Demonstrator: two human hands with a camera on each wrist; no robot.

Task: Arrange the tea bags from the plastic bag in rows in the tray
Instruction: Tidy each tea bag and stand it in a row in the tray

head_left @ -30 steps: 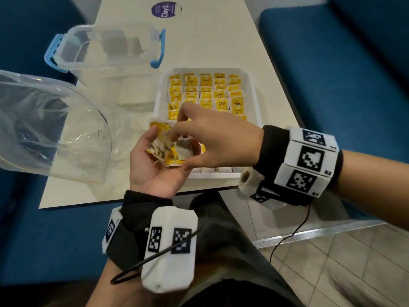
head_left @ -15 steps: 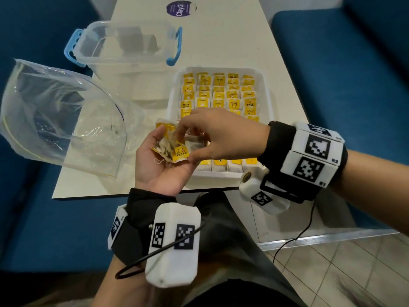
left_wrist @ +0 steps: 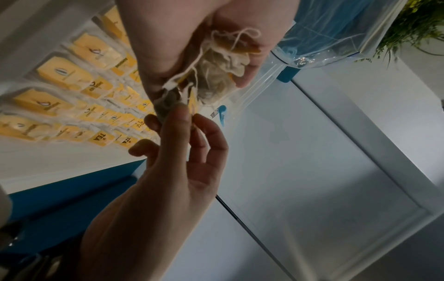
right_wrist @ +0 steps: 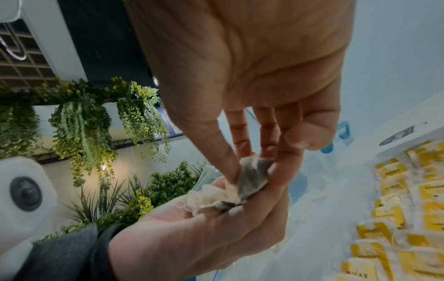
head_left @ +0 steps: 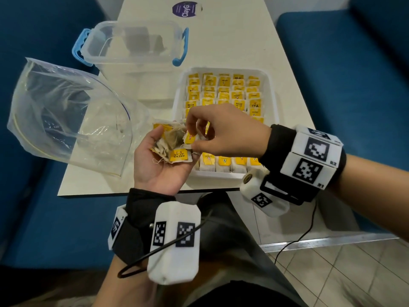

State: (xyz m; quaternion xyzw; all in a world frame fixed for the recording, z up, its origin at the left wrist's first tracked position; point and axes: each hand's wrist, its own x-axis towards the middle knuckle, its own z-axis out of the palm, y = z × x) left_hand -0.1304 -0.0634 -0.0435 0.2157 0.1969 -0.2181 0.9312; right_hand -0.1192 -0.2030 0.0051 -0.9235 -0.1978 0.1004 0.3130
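tea bags (head_left: 171, 144) lie heaped in our cupped left hand (head_left: 159, 169) beside the tray (head_left: 271, 94) of filled rows; our right hand (head_left: 223, 134) pinches one bag (right_wrist: 252, 175) from the heap.

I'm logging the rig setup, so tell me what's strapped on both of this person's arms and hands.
Both hands, left hand and right hand, are bare. Each wrist wears a black cuff carrying white boxy modules printed with black-and-white square markers. A thin black cable loops from the left module; another hangs below the right wrist. The right wrist also has a small camera pod.
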